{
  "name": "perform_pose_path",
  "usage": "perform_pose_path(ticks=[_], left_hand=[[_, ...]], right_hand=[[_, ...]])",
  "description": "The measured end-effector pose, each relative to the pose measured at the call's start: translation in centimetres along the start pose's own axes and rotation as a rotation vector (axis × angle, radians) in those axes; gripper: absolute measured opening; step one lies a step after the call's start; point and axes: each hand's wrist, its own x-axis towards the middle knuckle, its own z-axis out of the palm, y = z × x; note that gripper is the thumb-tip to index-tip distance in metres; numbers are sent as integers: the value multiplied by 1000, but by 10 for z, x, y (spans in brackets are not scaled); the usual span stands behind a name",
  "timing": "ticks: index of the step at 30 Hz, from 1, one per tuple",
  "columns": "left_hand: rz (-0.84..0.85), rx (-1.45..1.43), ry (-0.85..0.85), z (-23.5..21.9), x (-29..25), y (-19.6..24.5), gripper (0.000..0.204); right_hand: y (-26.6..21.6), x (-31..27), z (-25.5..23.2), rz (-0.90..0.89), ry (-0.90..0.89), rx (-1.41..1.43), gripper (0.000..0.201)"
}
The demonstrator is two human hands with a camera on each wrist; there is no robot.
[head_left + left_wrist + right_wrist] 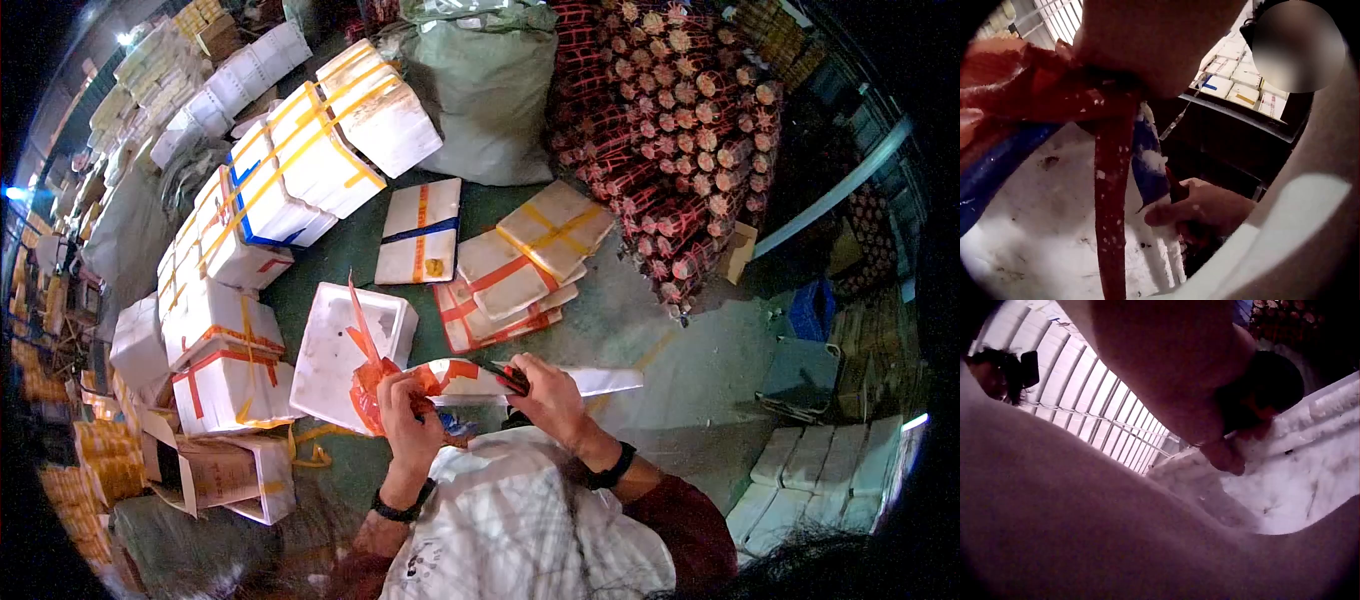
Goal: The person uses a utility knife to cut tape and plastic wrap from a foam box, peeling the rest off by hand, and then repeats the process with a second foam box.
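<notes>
A white foam lid [560,382] lies tilted across my lap, with red tape and blue tape stuck to it. My left hand [410,410] grips a crumpled bunch of red tape [372,385] peeled from the lid; a strip of it sticks up. In the left wrist view the red tape [1113,187] hangs from my fist over the foam surface [1041,219]. My right hand [540,392] holds a dark red-handled cutter [508,377] against the lid's top edge. The right wrist view shows my right hand [1229,447] curled around the dark tool above the foam [1297,481].
An open foam box [340,350] sits just ahead on the green floor. Taped foam boxes [290,160] are stacked to the left and loose lids [510,270] lie in the middle. A grey sack [490,90] and red bundles [680,130] stand behind. A white sack [510,520] covers my lap.
</notes>
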Motion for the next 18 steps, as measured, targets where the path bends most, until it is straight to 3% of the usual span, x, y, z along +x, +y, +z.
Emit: perform_pose_path(ticks=[2,5,9,10,13,17,18], left_hand=[[-13,-15,6,-4,5,9,49],[105,31,-210,-16,8,-10,48],[30,34,-246,-12,0,-20,24],[122,-25,-188,-6,1,-22,18],[71,-119,-152,1,-9,-27,17],[-72,-421,2,2,-19,-24,14],[-130,-552,76,3,-18,-24,13]], right_hand=[[5,-2,7,-37,61,-15,47],[-2,-1,-1,2,-27,-30,49],[-5,1,-6,28,-85,10,53],[-3,1,-5,11,-77,35,54],[10,0,6,0,-23,39,55],[16,8,-2,140,-84,20,62],[23,12,2,85,-69,89,59]])
